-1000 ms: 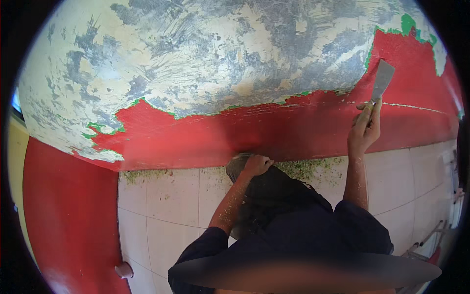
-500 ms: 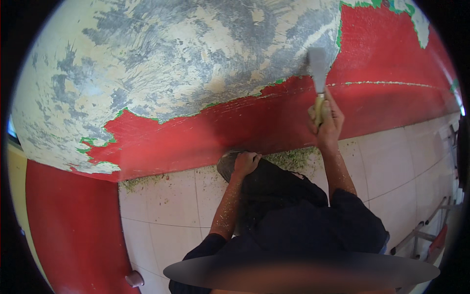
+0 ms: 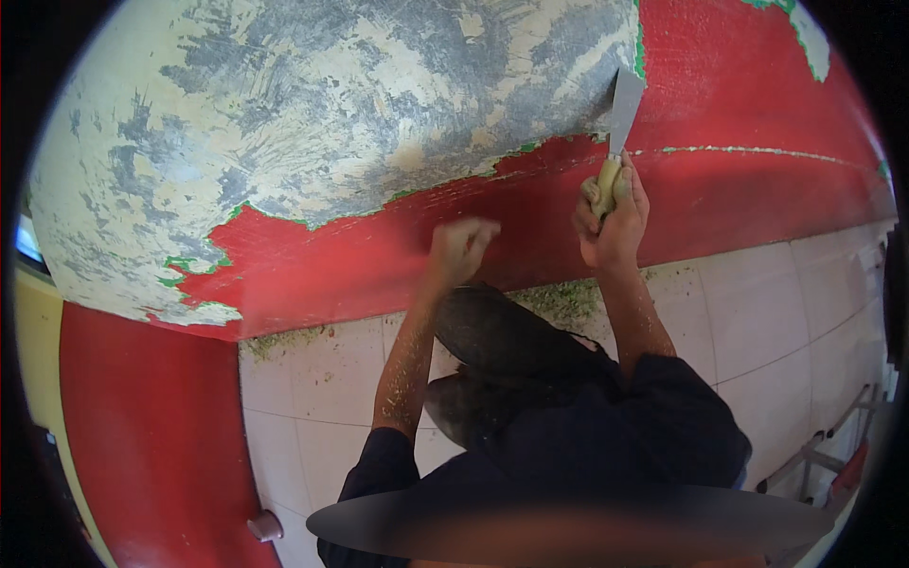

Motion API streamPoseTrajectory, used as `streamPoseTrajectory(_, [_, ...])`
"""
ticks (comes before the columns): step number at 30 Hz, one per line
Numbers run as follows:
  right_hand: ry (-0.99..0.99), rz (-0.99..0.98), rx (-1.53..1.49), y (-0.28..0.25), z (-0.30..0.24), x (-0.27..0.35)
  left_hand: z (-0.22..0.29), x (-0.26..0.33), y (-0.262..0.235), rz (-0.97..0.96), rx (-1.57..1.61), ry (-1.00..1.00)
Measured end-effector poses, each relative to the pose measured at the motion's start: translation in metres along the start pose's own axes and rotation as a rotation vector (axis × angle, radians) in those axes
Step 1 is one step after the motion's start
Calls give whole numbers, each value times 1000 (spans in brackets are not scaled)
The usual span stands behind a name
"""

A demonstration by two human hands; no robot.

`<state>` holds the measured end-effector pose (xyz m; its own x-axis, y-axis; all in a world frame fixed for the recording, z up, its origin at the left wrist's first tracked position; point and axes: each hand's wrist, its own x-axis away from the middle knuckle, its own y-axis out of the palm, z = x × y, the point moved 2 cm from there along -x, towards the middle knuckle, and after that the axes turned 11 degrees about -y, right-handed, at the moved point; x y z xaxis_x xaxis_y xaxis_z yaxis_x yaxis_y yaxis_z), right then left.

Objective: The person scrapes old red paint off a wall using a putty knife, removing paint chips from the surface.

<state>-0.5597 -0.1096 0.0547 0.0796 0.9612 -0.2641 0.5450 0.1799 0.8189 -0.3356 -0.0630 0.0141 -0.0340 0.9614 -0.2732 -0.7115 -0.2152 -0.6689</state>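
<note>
My right hand (image 3: 614, 220) grips the pale handle of a metal scraper (image 3: 622, 115), whose blade is pressed against the red painted wall (image 3: 739, 104) at the edge of the scraped grey-white patch (image 3: 312, 123). My left hand (image 3: 459, 248) is blurred and raised in front of the red wall, fingers loosely curled, holding nothing I can see. Paint flecks cover both forearms. My dark shoes (image 3: 502, 341) stand below on the white tiled floor (image 3: 312, 398).
Green and red paint scrapings (image 3: 559, 298) lie along the foot of the wall. A red wall section (image 3: 142, 445) stands at the lower left with a small round fitting (image 3: 265, 525). A metal frame with red parts (image 3: 833, 454) stands at the lower right.
My right hand with the scraper has moved left along the wall to the edge of the scraped patch. My left hand has lifted from near my knee up toward the wall.
</note>
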Motion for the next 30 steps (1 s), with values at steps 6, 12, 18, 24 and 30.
streamPoseTrajectory(6, [106,-66,-96,-5,-11,9,87,-68,-60,589,-411,820])
streamPoseTrajectory(12, [26,-73,271,-5,-30,6,52,-89,-62,692,-770,799])
streamPoseTrajectory(18, [-85,7,650,-22,-27,19,46,-88,-63,737,-723,778])
streamPoseTrajectory(24, [-143,-60,694,-17,-41,17,48,-84,-61,770,-611,810])
streamPoseTrajectory(30, [-322,-122,856,-31,-48,10,68,-75,-45,881,-578,843])
